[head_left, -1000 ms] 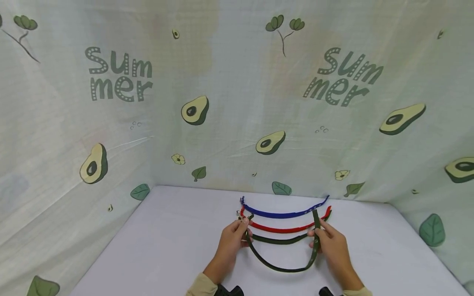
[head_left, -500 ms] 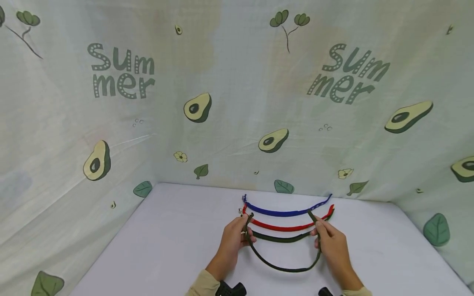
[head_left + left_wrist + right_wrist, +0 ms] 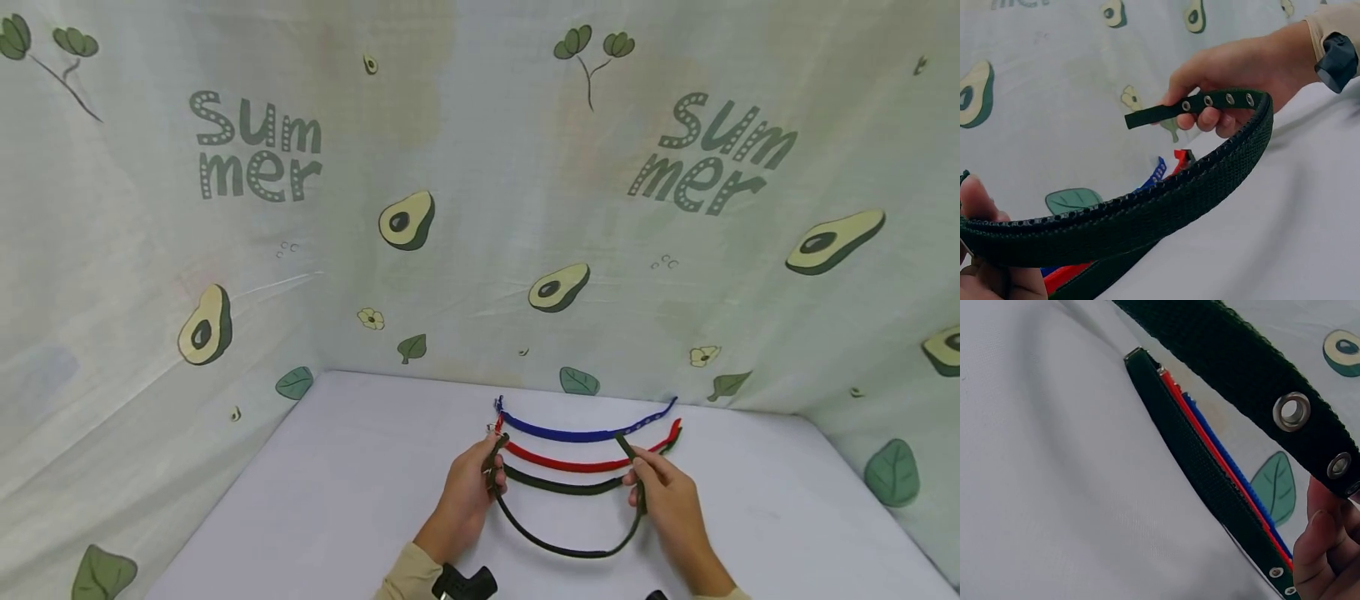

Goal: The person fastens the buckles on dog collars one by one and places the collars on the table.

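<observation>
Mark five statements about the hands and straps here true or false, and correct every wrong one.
1. The left hand and the right hand hold the same dark green strap. True.
2. That strap is pulled straight between the hands. False: it sags in a curve.
3. On the table, the red strap lies between the blue strap and a second green strap. True.
4. The blue strap lies nearest the person. False: it is the farthest of the three on the table.
5. Metal eyelets show on the held strap near the right hand. True.
</observation>
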`<state>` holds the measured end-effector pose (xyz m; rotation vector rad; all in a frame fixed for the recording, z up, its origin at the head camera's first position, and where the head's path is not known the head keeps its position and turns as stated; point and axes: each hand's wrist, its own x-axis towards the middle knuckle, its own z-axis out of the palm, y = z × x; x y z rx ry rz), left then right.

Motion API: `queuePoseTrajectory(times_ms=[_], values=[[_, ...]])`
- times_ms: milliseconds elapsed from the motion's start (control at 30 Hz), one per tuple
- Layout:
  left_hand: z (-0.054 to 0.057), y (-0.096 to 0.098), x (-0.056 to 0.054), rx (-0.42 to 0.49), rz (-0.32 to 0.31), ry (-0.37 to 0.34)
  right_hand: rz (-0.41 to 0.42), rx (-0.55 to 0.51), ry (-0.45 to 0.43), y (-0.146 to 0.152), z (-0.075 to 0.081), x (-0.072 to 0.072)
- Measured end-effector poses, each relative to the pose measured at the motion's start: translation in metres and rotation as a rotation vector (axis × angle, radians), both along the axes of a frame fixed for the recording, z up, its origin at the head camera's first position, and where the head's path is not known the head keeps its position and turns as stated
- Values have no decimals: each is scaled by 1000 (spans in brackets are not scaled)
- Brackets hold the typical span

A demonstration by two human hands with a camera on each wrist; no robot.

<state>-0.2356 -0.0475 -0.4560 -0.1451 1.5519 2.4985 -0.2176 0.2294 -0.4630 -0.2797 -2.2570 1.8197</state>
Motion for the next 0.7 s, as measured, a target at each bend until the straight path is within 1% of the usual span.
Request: queuePoseTrajectory(times_ms=[133,300,400,567,700], values=[[-2,2,1,-22,12,-5,1,-8,15,0,0,1],[-4,4,2,-48,13,10,13,-18,19,-2,1,3],[-4,5,2,-37,2,22,24,-21,9,-4,4,4],[-3,7,2,5,-27,29,38,-33,-9,-6,7,5],[-3,7,3,31,-41,41,70,-28,-24,-8,9,7]])
